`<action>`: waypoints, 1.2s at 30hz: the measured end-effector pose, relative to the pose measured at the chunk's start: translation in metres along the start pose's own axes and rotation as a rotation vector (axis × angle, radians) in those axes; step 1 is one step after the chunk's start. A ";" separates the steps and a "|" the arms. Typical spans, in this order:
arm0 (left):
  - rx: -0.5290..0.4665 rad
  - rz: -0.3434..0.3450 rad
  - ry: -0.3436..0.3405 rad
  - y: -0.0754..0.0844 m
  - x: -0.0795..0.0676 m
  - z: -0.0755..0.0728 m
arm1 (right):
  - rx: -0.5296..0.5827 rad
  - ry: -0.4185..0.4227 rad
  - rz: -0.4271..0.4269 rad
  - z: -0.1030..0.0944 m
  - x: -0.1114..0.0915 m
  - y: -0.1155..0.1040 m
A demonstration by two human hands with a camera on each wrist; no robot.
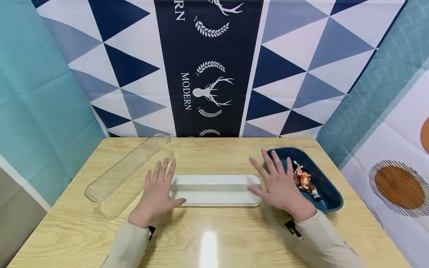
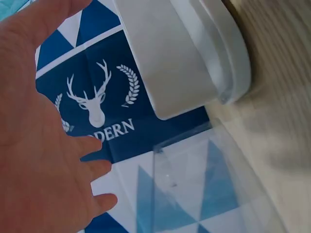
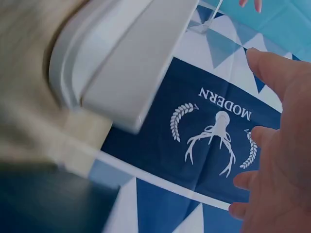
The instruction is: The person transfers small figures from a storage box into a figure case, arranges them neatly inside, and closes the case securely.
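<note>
A long white base (image 1: 214,200) with rounded ends and a raised white panel along its middle lies on the table between the two hands. My left hand (image 1: 156,195), fingers spread, is over its left end, the thumb extended toward the base. At the other end my right hand (image 1: 279,186) is spread the same way, partly overlapping a dark blue tray (image 1: 330,190) in the head view. Both hands hold nothing. Inside the tray lie several small colourful figurines (image 1: 303,178). To the left of my left hand lies a long clear plastic cover (image 1: 129,167).
The light wooden table (image 1: 181,238) ends at a patterned cloth backdrop (image 1: 209,74). Teal cloth (image 1: 40,93) hangs at the left side, and a white cloth with brown circles (image 1: 399,184) hangs at the right. In the right wrist view, the blue tray (image 3: 53,204) fills the lower left corner.
</note>
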State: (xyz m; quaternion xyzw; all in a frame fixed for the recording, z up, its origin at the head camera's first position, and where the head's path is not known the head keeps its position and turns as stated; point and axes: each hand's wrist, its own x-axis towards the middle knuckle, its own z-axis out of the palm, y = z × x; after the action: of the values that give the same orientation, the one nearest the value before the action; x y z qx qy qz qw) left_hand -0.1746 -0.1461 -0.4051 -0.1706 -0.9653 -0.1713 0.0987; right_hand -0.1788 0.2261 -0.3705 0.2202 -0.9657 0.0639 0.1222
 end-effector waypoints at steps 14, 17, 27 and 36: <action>-0.354 -0.008 -0.052 -0.030 -0.006 0.003 | -0.092 0.089 -0.276 -0.039 0.012 0.057; -0.447 -0.021 -0.078 -0.033 -0.005 0.006 | -0.110 0.075 -0.316 -0.043 0.012 0.073; -0.686 -0.043 -0.116 -0.044 -0.003 0.018 | -0.170 -0.088 -0.372 -0.045 0.012 0.119; -0.809 -0.046 -0.192 -0.056 -0.002 0.021 | -0.181 -0.232 -0.380 -0.035 0.008 0.141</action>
State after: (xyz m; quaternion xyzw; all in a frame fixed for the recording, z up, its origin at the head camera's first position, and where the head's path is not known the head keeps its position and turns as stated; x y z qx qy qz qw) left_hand -0.1965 -0.1886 -0.4417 -0.1891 -0.8284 -0.5224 -0.0709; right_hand -0.2409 0.3556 -0.3442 0.3921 -0.9162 -0.0729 0.0398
